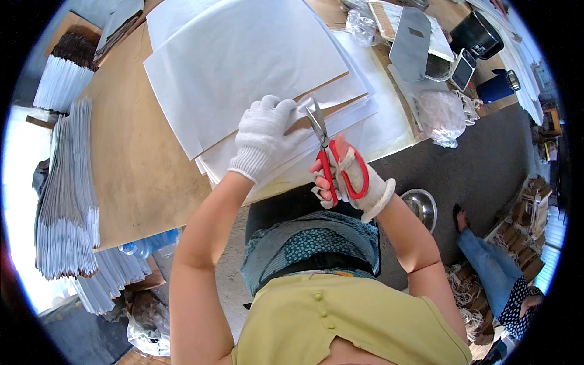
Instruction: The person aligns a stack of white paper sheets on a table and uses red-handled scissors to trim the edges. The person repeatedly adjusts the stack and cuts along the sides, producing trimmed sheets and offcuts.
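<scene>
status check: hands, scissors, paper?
Left hand gloved, pressing white paper stack. Right hand grips red scissors, blades at sheet edge. Nothing blocking.

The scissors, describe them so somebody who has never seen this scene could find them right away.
Start at the wooden table with its stack of large white paper sheets. At the near edge of that stack, two gloved hands meet; the scissors are in the right hand, blades pointing up into the paper beside the left hand. Their bright red loop handles are the only red thing among the white paper and gloves.
</scene>
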`<action>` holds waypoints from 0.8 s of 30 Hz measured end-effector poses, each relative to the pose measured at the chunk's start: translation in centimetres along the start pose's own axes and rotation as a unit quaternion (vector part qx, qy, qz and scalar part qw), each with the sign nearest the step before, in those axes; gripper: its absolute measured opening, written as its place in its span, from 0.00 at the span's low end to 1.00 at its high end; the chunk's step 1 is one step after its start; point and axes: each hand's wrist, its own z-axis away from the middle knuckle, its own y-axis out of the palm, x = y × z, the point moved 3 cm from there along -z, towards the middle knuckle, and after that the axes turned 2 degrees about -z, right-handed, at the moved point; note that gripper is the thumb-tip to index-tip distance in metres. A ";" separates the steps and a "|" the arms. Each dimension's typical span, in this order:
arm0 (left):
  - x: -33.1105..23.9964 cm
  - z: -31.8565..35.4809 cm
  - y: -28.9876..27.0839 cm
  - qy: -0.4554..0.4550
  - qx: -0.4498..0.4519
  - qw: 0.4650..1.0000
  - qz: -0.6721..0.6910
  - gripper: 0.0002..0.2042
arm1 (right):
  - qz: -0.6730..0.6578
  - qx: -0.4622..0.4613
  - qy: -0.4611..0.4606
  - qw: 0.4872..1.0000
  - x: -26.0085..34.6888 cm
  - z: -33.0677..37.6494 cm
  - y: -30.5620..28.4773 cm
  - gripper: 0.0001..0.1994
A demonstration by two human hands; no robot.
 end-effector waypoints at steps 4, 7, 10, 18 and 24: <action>0.7 0.0 0.5 -0.043 0.060 0.997 0.030 0.11 | 0.131 0.014 0.017 0.991 -0.4 2.4 -0.6 0.32; 0.8 0.1 0.0 -0.014 0.053 0.997 0.055 0.09 | 0.072 -0.106 -0.026 0.991 0.9 2.7 -3.5 0.27; 1.0 0.1 -0.1 -0.005 0.060 0.996 0.062 0.10 | 0.107 -0.114 -0.093 0.983 3.4 1.5 -7.1 0.25; 4.2 -1.4 -0.3 0.000 0.220 0.957 0.190 0.12 | 0.049 -0.008 -0.019 0.999 -4.3 -0.2 -2.3 0.19; 4.7 -2.2 -0.7 0.002 0.280 0.934 0.221 0.15 | 0.244 0.094 0.077 0.962 -10.1 -3.7 4.9 0.21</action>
